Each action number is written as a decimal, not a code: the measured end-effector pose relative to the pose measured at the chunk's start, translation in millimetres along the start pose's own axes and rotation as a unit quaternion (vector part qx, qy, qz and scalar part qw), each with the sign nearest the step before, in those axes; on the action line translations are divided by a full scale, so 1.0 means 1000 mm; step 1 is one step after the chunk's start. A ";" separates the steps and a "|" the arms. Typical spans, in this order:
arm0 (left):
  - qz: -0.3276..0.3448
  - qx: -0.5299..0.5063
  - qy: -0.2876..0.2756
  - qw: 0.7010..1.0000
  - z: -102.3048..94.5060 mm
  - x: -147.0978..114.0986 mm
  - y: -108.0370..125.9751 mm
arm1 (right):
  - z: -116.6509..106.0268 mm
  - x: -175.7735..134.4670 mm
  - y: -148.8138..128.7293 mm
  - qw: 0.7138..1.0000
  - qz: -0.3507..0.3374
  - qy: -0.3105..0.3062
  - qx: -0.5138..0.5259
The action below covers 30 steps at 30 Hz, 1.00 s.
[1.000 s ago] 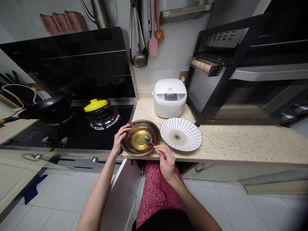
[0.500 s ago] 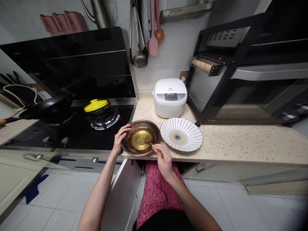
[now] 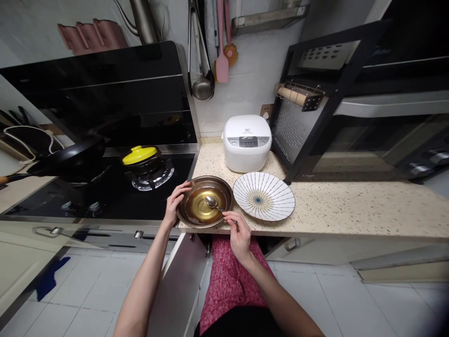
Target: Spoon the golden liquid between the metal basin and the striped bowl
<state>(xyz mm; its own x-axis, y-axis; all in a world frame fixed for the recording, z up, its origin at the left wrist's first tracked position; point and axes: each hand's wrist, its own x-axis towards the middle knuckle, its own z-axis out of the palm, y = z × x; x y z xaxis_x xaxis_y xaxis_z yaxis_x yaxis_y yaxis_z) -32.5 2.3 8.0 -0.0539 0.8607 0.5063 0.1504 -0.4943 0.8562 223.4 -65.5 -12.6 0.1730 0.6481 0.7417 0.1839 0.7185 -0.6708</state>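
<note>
head cam, spoon (image 3: 211, 201) in r grip (image 3: 241, 236), bowl (image 3: 210, 180) against l grip (image 3: 173, 205)

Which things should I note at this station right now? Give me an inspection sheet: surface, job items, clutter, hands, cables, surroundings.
Surface: light speckled countertop; bowl near its front edge.
Job items: metal bowl with amber-looking liquid; spoon with its head over the bowl, contact with the liquid unclear.
Clutter: striped plate right of the bowl, contact unclear; white rice cooker behind.
Hands: left hand has fingers over the bowl's left rim; right hand holds the spoon's handle.
Cables: apparent plug at the wall socket; cord not traceable.
Surroundings: yellow-lidded pot and black wok on the stove; cabinet door open below.
</note>
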 end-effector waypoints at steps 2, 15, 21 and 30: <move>0.000 0.000 0.001 1.000 0.000 0.000 0.000 | -0.001 -0.001 0.000 1.000 -0.001 0.005 -0.003; 0.002 -0.005 0.001 1.000 -0.001 0.000 -0.002 | -0.011 0.003 -0.005 0.999 -0.009 0.032 -0.019; 0.002 -0.005 0.004 1.000 -0.001 0.000 -0.004 | -0.019 0.009 -0.012 0.999 -0.011 0.050 -0.008; -0.001 -0.005 0.007 1.000 0.000 0.000 -0.002 | -0.037 0.021 -0.016 0.996 0.001 0.088 -0.012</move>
<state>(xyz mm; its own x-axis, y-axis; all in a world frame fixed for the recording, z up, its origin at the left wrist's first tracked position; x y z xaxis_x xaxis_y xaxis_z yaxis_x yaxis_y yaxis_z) -33.3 2.9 6.0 -0.0672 0.8603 0.5053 0.1394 -0.4934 0.8586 259.8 -72.4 13.6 0.3405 0.5931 0.7296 0.2060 0.7100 -0.6734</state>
